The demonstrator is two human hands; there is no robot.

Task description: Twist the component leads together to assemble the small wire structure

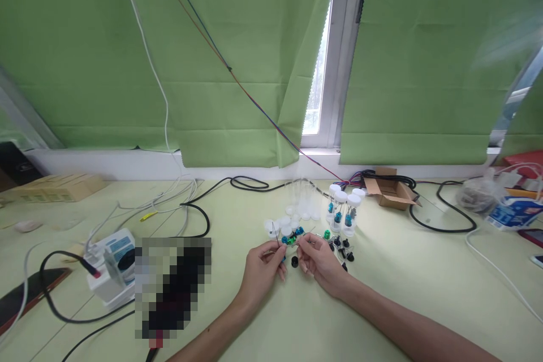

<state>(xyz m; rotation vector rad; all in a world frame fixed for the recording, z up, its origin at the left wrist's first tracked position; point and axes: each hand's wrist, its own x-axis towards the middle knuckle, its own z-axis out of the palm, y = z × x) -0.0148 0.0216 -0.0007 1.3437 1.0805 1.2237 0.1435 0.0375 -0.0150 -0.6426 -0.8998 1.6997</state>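
Observation:
My left hand (261,271) is closed in a pinch on a small blue piece with a thin dark shaft (275,233) that points up. Close beside it, my right hand (322,263) is also pinched; what lies between its fingertips is too small to name. Just beyond the fingers lie small blue parts (300,231) and a green part (327,234). A black cap-like part (294,262) rests between the hands. Several black parts with metal shafts (345,243) are scattered right of my right hand. White caps (286,230) sit behind my left fingers.
Clear tubes with white lids (348,215), holding blue parts, stand behind the right hand. Uncapped clear tubes (306,203) stand left of them. An open cardboard box (390,195) and black cables (250,184) lie at the back. A white power strip (114,266) is at left.

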